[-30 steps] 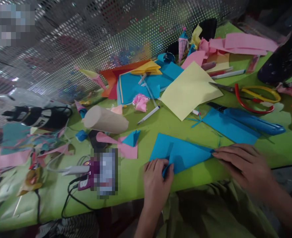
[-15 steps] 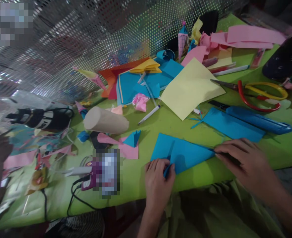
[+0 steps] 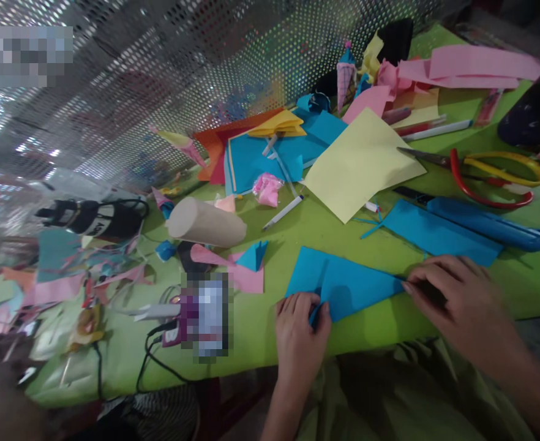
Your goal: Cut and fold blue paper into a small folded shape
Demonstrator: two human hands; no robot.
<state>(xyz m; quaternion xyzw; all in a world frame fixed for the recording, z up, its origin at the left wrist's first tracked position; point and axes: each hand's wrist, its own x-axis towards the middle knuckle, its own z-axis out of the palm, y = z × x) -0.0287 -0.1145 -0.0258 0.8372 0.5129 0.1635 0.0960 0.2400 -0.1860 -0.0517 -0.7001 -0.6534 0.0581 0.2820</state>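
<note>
A folded sheet of blue paper (image 3: 352, 288) lies near the table's front edge, tapering to a point on the right. My left hand (image 3: 301, 321) grips its lower left edge, with thumb and fingers closed on a raised flap. At the pointed right end, my right hand (image 3: 453, 294) pinches the tip between thumb and forefinger. Just behind lies a blue paper strip (image 3: 439, 229) with a blue box cutter (image 3: 485, 223) resting along its back edge. A pale yellow sheet (image 3: 366, 165) lies farther back, with the scissors' blades over its right corner.
Red-and-yellow scissors (image 3: 495, 168) lie at the right. A cardboard tube (image 3: 206, 222), a white pen (image 3: 283, 213) and pink scraps (image 3: 251, 278) stand left of centre. A phone (image 3: 211, 318) with cables is at front left. Another person's hand (image 3: 6, 352) shows at far left.
The view has shifted slightly, so everything sits farther right. My hands keep their hold on the blue paper, which looks nearly the same. The other person's hand at far left has moved lower.
</note>
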